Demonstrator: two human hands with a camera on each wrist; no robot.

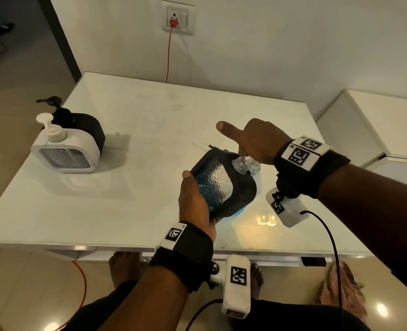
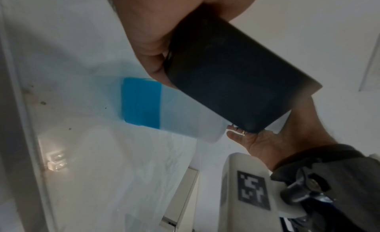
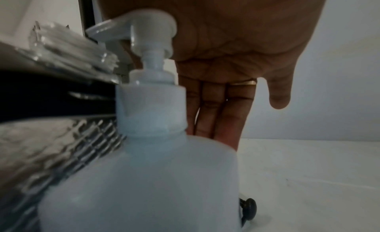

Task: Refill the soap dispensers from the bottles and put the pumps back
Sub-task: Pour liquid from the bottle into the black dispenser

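Black plastic frames the dispenser (image 1: 224, 182) gripped at its base by the left hand (image 1: 195, 199), fingers curled round it. It is held above the table (image 1: 149, 130), tilted, its long axis running up and to the right, its threaded open neck (image 1: 239, 163) pointing toward the right hand (image 1: 257, 142). Blue liquid is seen through its quilted clear face. No brand or readable writing is seen on it. The right hand is held open, fingers straight, palm against the pump head of a white bottle (image 3: 148, 178) standing on the table just beside the dispenser. Two capped dispensers (image 1: 71, 144) are seen at the table's far left.
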